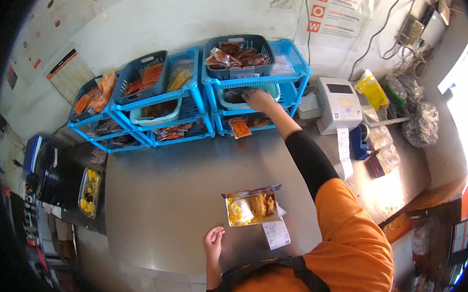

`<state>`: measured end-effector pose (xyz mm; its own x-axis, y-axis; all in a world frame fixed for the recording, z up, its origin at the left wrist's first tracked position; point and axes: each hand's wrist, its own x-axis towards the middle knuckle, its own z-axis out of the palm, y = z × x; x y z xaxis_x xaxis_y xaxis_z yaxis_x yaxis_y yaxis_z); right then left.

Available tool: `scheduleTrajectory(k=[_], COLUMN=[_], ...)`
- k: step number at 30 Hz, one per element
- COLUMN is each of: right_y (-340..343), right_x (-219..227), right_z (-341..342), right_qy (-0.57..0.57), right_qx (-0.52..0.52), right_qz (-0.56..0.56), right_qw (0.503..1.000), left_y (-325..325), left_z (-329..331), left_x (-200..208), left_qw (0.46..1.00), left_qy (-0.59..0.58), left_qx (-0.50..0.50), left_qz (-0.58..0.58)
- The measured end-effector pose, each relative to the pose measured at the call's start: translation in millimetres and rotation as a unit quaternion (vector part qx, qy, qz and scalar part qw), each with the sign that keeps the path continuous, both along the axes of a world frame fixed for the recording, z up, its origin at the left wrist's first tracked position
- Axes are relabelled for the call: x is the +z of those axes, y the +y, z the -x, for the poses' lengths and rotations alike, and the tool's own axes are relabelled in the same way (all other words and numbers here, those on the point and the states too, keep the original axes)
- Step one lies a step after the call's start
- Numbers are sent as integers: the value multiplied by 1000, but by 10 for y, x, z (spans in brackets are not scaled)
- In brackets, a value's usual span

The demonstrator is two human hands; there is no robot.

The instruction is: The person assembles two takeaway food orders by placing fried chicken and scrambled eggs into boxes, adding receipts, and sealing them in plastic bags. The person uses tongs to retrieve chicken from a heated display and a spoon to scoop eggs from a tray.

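Observation:
My right hand [258,99] reaches into a pale blue basket [268,102] on the middle shelf of the right blue rack. Its fingertips are down among dark contents and partly hidden, so what they grip, if anything, does not show. My left hand [213,241] hovers over the metal table's near part, fingers loosely curled and holding nothing. To its right an open food box [227,216] holds fried pieces [259,204], a white mound [241,210] and yellow food. A printed receipt [276,235] lies partly beneath the box.
Blue plastic racks [198,89] with baskets of sachets line the table's back. An orange sachet [239,128] sits on the low shelf. At right stand a receipt printer [340,104] with paper hanging out and a blue tape dispenser [360,141]. A tray of yellow food [90,193] sits left.

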<state>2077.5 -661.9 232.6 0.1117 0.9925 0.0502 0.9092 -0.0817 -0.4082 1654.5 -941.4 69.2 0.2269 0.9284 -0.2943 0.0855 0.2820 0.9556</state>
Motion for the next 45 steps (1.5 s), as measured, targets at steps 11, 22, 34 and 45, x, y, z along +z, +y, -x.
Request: scheduleTrajectory(k=[11, 22, 34, 45], right_y=[492, 454, -2273, -3386], right_x=[-368, -343, 490, -890], right_z=[-283, -197, 630, 1093], right_qy=[35, 16, 138, 27], right_qx=[83, 106, -59, -40], right_qz=[-66, -193, -307, -212], right_qw=[994, 975, 940, 976], left_y=[-95, -181, -799, -644], left_z=[138, 348, 1088, 725], left_x=[18, 282, 502, 465], left_qw=[999, 996, 857, 774], left_qy=[15, 70, 219, 299], left_qx=[36, -45, -451, -556], left_qz=[3, 17, 119, -47])
